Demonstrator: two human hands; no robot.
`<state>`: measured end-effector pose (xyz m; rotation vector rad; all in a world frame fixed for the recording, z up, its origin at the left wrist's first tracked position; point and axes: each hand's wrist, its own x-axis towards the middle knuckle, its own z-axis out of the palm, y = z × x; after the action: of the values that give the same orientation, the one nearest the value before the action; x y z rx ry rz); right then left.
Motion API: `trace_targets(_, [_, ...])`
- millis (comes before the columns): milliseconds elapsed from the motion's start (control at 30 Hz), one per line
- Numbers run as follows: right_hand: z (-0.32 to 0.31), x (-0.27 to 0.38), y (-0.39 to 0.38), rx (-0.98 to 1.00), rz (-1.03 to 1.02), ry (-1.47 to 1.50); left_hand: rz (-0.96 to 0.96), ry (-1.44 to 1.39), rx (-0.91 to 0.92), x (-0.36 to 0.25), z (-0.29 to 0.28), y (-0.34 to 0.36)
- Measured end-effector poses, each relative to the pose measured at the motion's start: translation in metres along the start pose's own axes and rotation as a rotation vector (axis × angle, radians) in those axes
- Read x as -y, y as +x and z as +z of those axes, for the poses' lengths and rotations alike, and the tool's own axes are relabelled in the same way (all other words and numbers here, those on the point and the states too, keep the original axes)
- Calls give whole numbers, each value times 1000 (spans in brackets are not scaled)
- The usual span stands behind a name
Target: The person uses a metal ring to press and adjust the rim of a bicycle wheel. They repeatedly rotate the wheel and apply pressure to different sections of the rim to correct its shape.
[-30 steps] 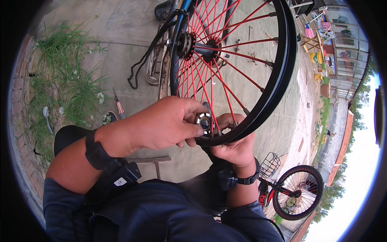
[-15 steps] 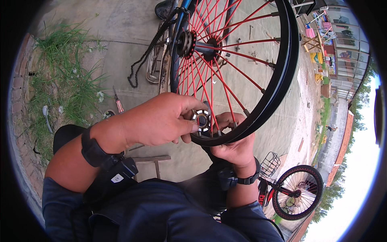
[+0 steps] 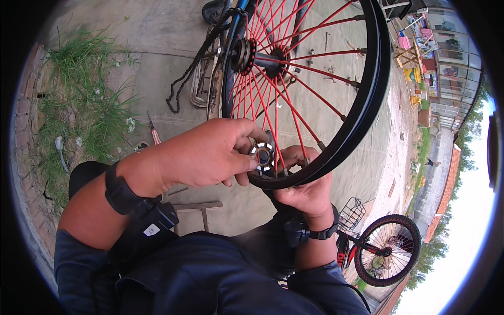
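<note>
A bicycle wheel with red spokes and a black rim stands in front of me, its hub at the upper middle. My left hand pinches a round, notched spoke wrench between thumb and fingers. The wrench sits at the lower end of a red spoke, just above the rim's near edge. My right hand is wrapped round the rim beside it, thumb below and fingers inside among the spokes. Some of its fingertips are hidden behind spokes and rim.
A loose chain hangs left of the wheel by a blue frame tube. A screwdriver lies on the ground near grass. Another bicycle wheel and a wire basket are at lower right.
My left hand has shifted very slightly, its fingers and wrist rolling a little with the spoke wrench. My right hand and the wheel stay almost where they were.
</note>
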<state>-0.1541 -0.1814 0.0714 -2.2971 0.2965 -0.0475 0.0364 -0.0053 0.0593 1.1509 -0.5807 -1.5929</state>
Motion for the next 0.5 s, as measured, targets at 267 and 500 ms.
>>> trace_targets(267, [1,0,3,-2,-46,-20,-12,19,19,2,-1,1])
trace_targets(500, [1,-1,3,-5,-23,49,11,31,30,2,0,2])
